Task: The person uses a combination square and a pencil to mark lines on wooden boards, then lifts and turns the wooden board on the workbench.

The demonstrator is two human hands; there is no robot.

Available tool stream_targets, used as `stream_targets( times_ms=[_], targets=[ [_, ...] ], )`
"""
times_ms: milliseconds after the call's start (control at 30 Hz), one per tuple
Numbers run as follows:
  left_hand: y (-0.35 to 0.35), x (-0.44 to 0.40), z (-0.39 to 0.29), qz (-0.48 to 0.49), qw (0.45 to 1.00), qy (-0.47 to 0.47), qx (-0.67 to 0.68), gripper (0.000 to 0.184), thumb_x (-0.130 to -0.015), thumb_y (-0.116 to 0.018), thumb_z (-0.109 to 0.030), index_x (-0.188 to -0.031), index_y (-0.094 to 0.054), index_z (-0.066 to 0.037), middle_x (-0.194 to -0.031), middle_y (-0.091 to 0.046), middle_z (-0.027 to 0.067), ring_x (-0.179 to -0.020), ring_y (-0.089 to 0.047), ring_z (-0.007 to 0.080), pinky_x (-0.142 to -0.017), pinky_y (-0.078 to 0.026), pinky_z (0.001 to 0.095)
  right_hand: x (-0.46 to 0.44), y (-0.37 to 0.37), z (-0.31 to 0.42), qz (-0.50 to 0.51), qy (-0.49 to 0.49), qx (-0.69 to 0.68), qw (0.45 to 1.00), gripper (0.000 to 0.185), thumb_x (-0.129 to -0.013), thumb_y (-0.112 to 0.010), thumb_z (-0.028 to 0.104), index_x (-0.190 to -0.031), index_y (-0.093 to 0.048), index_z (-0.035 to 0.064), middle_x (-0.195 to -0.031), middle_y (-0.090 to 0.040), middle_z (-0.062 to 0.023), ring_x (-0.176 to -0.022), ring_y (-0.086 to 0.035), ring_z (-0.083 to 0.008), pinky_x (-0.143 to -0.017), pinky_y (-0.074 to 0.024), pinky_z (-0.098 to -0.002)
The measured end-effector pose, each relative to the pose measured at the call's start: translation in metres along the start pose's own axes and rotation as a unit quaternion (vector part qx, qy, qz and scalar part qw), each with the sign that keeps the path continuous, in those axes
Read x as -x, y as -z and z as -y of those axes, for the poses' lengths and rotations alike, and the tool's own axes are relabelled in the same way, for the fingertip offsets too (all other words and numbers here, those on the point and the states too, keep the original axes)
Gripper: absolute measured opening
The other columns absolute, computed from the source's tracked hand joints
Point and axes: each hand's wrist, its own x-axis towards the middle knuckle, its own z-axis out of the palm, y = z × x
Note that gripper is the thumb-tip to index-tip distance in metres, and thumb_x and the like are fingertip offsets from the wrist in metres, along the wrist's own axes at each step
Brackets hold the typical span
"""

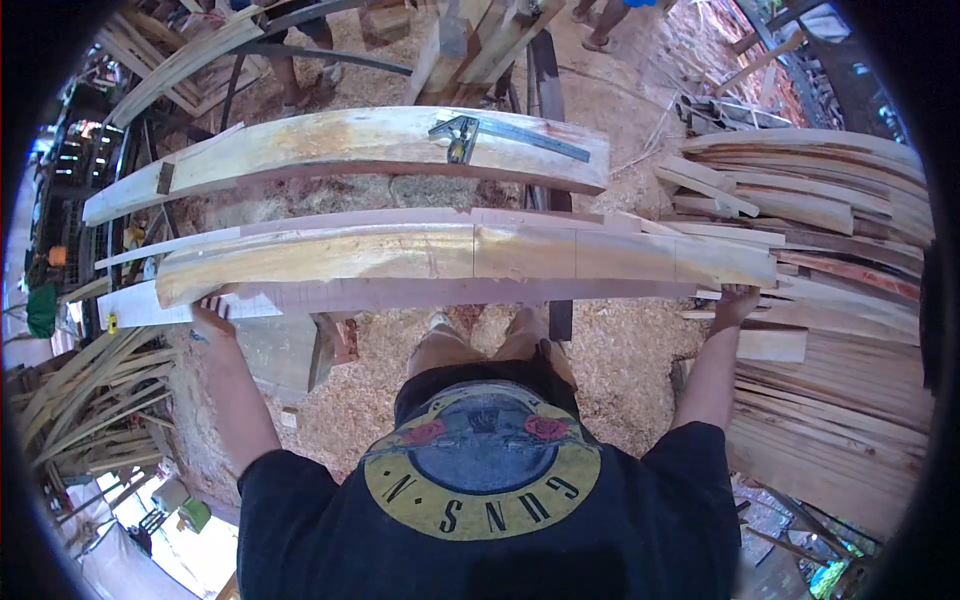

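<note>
A long, pale wooden plank [400, 250] spans the view in front of my body, with thin lines drawn across its right half. My left hand [212, 318] grips its near edge close to the left end, fingers curled up over the wood. At the right end my right hand [738, 303] holds the same plank, its fingers partly hidden by it. Beneath and behind it lie other thin boards [120, 306]. Farther off, a thick beam [330, 150] carries a combination square [462, 138], which neither hand touches.
Stacked planks [820, 430] fill the right side, and thin offcuts [100, 400] pile up at left. Sawdust [620, 380] covers the floor. A dark metal support [560, 318] runs under the boards. Another person's legs [285, 75] show at the top left.
</note>
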Motion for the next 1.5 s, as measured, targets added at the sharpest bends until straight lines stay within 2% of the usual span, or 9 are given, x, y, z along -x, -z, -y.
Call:
stream_targets(
  times_ms=[133, 300, 400, 500, 733, 800, 933, 1233, 1500],
  targets=[
    [0.063, 0.043, 0.08, 0.203, 0.967, 0.081, -0.129, 0.037, -0.103, -0.05, -0.04, -0.124, -0.058, -0.01, -0.105, -0.064, 0.0064, -0.098, -0.063, 0.0232, -0.081, -0.053, 0.0442, 0.005, 0.088, -0.028, -0.101, 0.02, 0.102, 0.989, 0.021, -0.096, -0.056, 0.028, -0.101, -0.066, 0.0102, -0.095, -0.068, -0.0081, -0.071, -0.063, -0.025, -0.057, -0.0482, -0.037],
    [-0.021, 0.33, -0.063, 0.623, 0.676, 0.085, -0.384, 0.031, -0.105, -0.057, -0.029, -0.116, -0.068, -0.002, -0.1, -0.075, 0.0089, -0.09, -0.07, 0.0193, -0.081, -0.056, 0.0342, 0.074, 0.262, -0.098, -0.1, -0.195, 0.337, 0.915, 0.022, -0.099, -0.059, 0.023, -0.114, -0.063, 0.008, -0.094, -0.061, -0.0069, -0.072, -0.06, -0.0264, -0.056, -0.0503, -0.0407],
    [-0.074, 0.379, -0.146, 0.708, 0.647, -0.072, -0.274, 0.035, -0.105, -0.059, -0.031, -0.12, -0.068, 0.0, -0.102, -0.074, 0.009, -0.093, -0.069, 0.0168, -0.083, -0.055, 0.0328, 0.166, 0.292, -0.127, -0.06, -0.352, 0.234, 0.904, 0.02, -0.097, -0.059, 0.031, -0.104, -0.063, 0.0124, -0.092, -0.063, -0.0131, -0.069, -0.059, -0.0293, -0.052, -0.0486, -0.0453],
    [-0.164, 0.369, -0.162, 0.671, 0.671, -0.184, -0.256, 0.037, -0.105, -0.06, -0.033, -0.116, -0.069, 0.001, -0.099, -0.074, 0.0093, -0.092, -0.068, 0.0163, -0.082, -0.055, 0.0332, 0.22, 0.346, -0.172, 0.007, -0.568, 0.141, 0.811, 0.021, -0.095, -0.054, 0.036, -0.087, -0.059, 0.0177, -0.079, -0.061, -0.0174, -0.053, -0.056, -0.0332, -0.043, -0.0435, -0.0457],
    [-0.381, 0.341, -0.076, 0.504, 0.529, -0.241, -0.638, 0.064, -0.092, -0.069, -0.058, -0.101, -0.071, 0.005, -0.081, -0.07, 0.0164, -0.079, -0.07, 0.0268, -0.066, -0.059, 0.0477, 0.293, 0.236, -0.139, 0.035, -0.459, 0.277, 0.843, 0.018, -0.095, -0.056, 0.018, -0.112, -0.051, 0.0169, -0.075, -0.06, -0.0164, -0.051, -0.059, -0.0288, -0.037, -0.0411, -0.0388],
    [-0.425, 0.312, -0.039, 0.491, 0.496, -0.198, -0.688, 0.088, -0.087, -0.064, -0.072, -0.126, -0.061, 0.007, -0.11, -0.069, 0.0264, -0.09, -0.071, 0.0379, -0.068, -0.06, 0.0529, 0.293, 0.218, -0.123, 0.051, -0.422, 0.3, 0.854, 0.023, -0.094, -0.058, 0.014, -0.116, -0.052, 0.0148, -0.076, -0.061, -0.0161, -0.051, -0.06, -0.0279, -0.038, -0.0428, -0.0395],
    [-0.446, 0.313, 0.002, 0.469, 0.516, -0.153, -0.7, 0.1, -0.076, -0.069, -0.082, -0.13, -0.062, 0.002, -0.109, -0.066, 0.0339, -0.084, -0.071, 0.047, -0.068, -0.06, 0.0577, 0.288, 0.226, -0.115, 0.023, -0.412, 0.273, 0.869, 0.025, -0.094, -0.059, 0.015, -0.118, -0.052, 0.0129, -0.082, -0.067, -0.0193, -0.056, -0.066, -0.0302, -0.041, -0.0471, -0.0406],
    [-0.458, 0.33, 0.029, 0.474, 0.531, -0.129, -0.691, 0.08, -0.082, -0.079, -0.06, -0.128, -0.061, 0.004, -0.104, -0.068, 0.0282, -0.083, -0.071, 0.0428, -0.067, -0.061, 0.0602, 0.286, 0.335, -0.171, 0.064, -0.527, 0.398, 0.748, 0.035, -0.099, -0.048, 0.04, -0.124, -0.059, 0.0174, -0.113, -0.076, -0.0165, -0.07, -0.074, -0.0343, -0.054, -0.0509, -0.0623],
    [-0.449, 0.38, 0.029, 0.43, 0.533, -0.18, -0.706, 0.052, -0.078, -0.084, -0.044, -0.097, -0.071, 0.002, -0.085, -0.069, 0.0163, -0.062, -0.07, 0.03, -0.052, -0.058, 0.0454, 0.217, 0.299, -0.142, 0.019, -0.46, 0.359, 0.812, 0.029, -0.094, -0.06, 0.021, -0.12, -0.057, 0.0077, -0.089, -0.074, -0.0178, -0.063, -0.072, -0.0284, -0.048, -0.0546, -0.0438]
  ],
)
